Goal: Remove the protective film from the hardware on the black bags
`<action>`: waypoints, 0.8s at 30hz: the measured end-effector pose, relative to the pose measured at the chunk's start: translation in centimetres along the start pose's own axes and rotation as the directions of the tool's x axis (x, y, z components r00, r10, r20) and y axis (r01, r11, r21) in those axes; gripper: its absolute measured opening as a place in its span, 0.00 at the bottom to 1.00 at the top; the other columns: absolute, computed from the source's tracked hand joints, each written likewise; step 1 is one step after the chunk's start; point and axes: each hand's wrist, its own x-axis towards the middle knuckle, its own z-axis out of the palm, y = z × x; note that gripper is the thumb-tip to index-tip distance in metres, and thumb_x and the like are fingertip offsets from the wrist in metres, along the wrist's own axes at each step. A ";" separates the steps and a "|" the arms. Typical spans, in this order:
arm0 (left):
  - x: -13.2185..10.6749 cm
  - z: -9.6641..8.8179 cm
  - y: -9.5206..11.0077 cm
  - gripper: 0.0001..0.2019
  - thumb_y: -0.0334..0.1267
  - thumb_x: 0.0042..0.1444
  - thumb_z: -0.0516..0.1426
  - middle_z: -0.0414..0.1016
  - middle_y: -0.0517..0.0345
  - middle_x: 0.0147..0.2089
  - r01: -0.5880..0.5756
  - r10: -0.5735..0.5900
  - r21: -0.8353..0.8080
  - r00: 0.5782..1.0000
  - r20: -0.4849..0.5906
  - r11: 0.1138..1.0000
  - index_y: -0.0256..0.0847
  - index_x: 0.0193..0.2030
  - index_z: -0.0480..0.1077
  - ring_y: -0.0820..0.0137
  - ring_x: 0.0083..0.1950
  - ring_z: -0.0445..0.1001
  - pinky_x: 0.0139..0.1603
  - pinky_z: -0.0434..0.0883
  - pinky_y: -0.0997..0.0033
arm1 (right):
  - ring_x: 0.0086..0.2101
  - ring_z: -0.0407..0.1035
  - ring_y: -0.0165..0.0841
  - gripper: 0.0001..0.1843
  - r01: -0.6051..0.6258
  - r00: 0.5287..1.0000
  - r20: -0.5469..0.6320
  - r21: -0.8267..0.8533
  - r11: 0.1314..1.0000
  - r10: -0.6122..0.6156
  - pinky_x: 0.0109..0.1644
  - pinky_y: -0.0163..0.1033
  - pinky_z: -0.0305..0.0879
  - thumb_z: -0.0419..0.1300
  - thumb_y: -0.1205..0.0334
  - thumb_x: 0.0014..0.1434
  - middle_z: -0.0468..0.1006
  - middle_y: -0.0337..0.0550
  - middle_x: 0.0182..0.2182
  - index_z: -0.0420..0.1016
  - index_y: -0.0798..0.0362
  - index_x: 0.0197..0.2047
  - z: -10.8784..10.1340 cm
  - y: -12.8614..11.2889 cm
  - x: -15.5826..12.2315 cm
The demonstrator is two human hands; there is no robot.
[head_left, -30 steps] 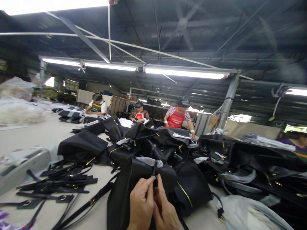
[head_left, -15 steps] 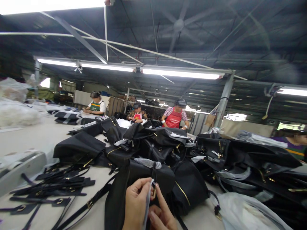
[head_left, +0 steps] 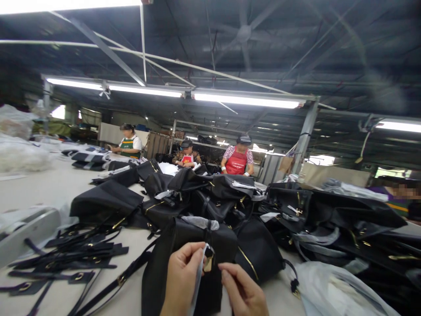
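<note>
In the head view, my left hand [head_left: 182,276] pinches a strip in pale wrapping [head_left: 197,283] between thumb and index finger. A gold metal clasp [head_left: 208,264] hangs at the strip's top end, beside my fingertips. My right hand [head_left: 246,289] is a little to the right of the clasp and apart from it, thumb and fingertips pressed together. Whether anything thin is in that pinch, I cannot make out. Behind both hands stands a black backpack [head_left: 158,267], its top handle covered in clear-white wrap [head_left: 200,222].
Black straps with gold buckles [head_left: 79,276] lie in a pile at left. More black bags [head_left: 348,215] with gold zips are heaped behind and to the right. A plastic bag [head_left: 342,289] is at lower right. Several co-workers, one in a red apron [head_left: 236,162], are beyond.
My right hand has drawn back from the clasp, down and to the right, and its extended index finger has curled in to the thumb. The left hand keeps its pinch.
</note>
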 end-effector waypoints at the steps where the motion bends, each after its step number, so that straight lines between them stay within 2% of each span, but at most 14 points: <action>1: -0.1 0.0 0.1 0.15 0.43 0.44 0.61 0.77 0.54 0.25 -0.019 0.019 0.033 1.000 0.002 0.999 0.34 0.35 0.80 0.70 0.26 0.71 0.25 0.67 0.75 | 0.32 0.75 0.35 0.14 0.004 1.000 -0.002 0.012 1.000 -0.004 0.36 0.31 0.70 0.58 0.51 0.61 0.80 0.43 0.30 0.81 0.50 0.37 -0.3 -1.3 0.9; 3: -0.2 0.0 0.2 0.15 0.43 0.45 0.61 0.77 0.54 0.25 -0.059 0.059 0.086 0.998 0.005 0.995 0.35 0.35 0.81 0.68 0.27 0.72 0.27 0.68 0.74 | 0.34 0.74 0.36 0.14 0.001 0.999 0.046 0.006 1.000 -0.002 0.38 0.32 0.69 0.57 0.52 0.61 0.80 0.43 0.31 0.81 0.50 0.38 -0.5 -3.5 2.7; 6: -0.3 -0.2 -0.1 0.14 0.43 0.47 0.62 0.76 0.55 0.24 -0.126 0.126 0.117 0.992 0.008 0.985 0.36 0.35 0.81 0.65 0.30 0.73 0.31 0.70 0.72 | 0.34 0.74 0.37 0.15 -0.101 0.986 0.128 -0.048 0.994 0.106 0.38 0.35 0.67 0.56 0.51 0.60 0.80 0.44 0.31 0.81 0.51 0.35 0.0 -5.5 4.5; 9: -0.5 -0.4 -0.5 0.13 0.44 0.48 0.63 0.77 0.55 0.24 -0.168 0.169 0.110 0.986 0.000 0.980 0.37 0.36 0.81 0.62 0.33 0.76 0.35 0.72 0.70 | 0.30 0.71 0.37 0.18 -0.204 0.955 0.200 -0.097 0.974 0.220 0.35 0.37 0.64 0.55 0.49 0.58 0.79 0.43 0.26 0.78 0.52 0.27 0.8 -5.9 5.2; 12: -0.6 -0.3 -0.6 0.13 0.43 0.50 0.62 0.79 0.53 0.28 -0.182 0.183 0.115 0.983 0.003 0.977 0.38 0.37 0.81 0.59 0.38 0.77 0.40 0.73 0.68 | 0.23 0.63 0.32 0.21 -0.283 0.928 0.240 -0.049 0.958 0.286 0.28 0.37 0.57 0.56 0.46 0.54 0.69 0.39 0.18 0.71 0.53 0.19 1.1 -5.7 5.6; 14: -0.7 -0.2 -0.4 0.13 0.42 0.51 0.61 0.81 0.51 0.33 -0.176 0.174 0.118 0.984 0.022 0.977 0.38 0.38 0.81 0.58 0.40 0.78 0.43 0.73 0.67 | 0.19 0.55 0.28 0.23 -0.382 0.889 0.288 0.033 0.924 0.357 0.24 0.36 0.50 0.57 0.44 0.51 0.61 0.35 0.15 0.65 0.52 0.17 1.1 -5.5 5.7; 16: -0.8 -0.1 -0.4 0.13 0.42 0.52 0.59 0.82 0.50 0.36 -0.170 0.166 0.125 0.985 0.044 0.978 0.38 0.38 0.81 0.58 0.43 0.78 0.45 0.72 0.67 | 0.17 0.47 0.24 0.25 -0.507 0.821 0.362 0.111 0.855 0.440 0.21 0.35 0.43 0.59 0.39 0.48 0.54 0.30 0.13 0.62 0.51 0.17 1.1 -5.6 5.7; 18: -1.0 -0.1 -0.7 0.13 0.41 0.53 0.59 0.81 0.51 0.38 -0.181 0.175 0.134 0.983 0.059 0.974 0.39 0.39 0.81 0.59 0.45 0.77 0.48 0.71 0.68 | 0.16 0.43 0.22 0.26 -0.595 0.767 0.418 0.178 0.784 0.487 0.20 0.34 0.38 0.62 0.36 0.45 0.53 0.28 0.13 0.62 0.51 0.19 1.1 -5.8 5.8; 21: -1.2 -0.6 -1.6 0.15 0.43 0.55 0.58 0.78 0.56 0.31 -0.191 0.183 0.176 0.981 0.056 0.966 0.39 0.46 0.79 0.64 0.37 0.76 0.42 0.71 0.71 | 0.17 0.42 0.20 0.28 -0.646 0.736 0.459 0.257 0.719 0.498 0.20 0.32 0.36 0.67 0.36 0.39 0.55 0.27 0.15 0.64 0.53 0.22 1.1 -6.0 5.9; 24: -1.4 -1.1 -2.3 0.23 0.46 0.56 0.57 0.71 0.64 0.23 -0.149 0.150 0.198 0.989 0.011 0.969 0.40 0.57 0.70 0.69 0.27 0.70 0.33 0.68 0.73 | 0.17 0.39 0.19 0.30 -0.687 0.704 0.495 0.291 0.666 0.510 0.20 0.31 0.34 0.70 0.36 0.35 0.53 0.25 0.15 0.63 0.53 0.22 0.9 -5.9 6.1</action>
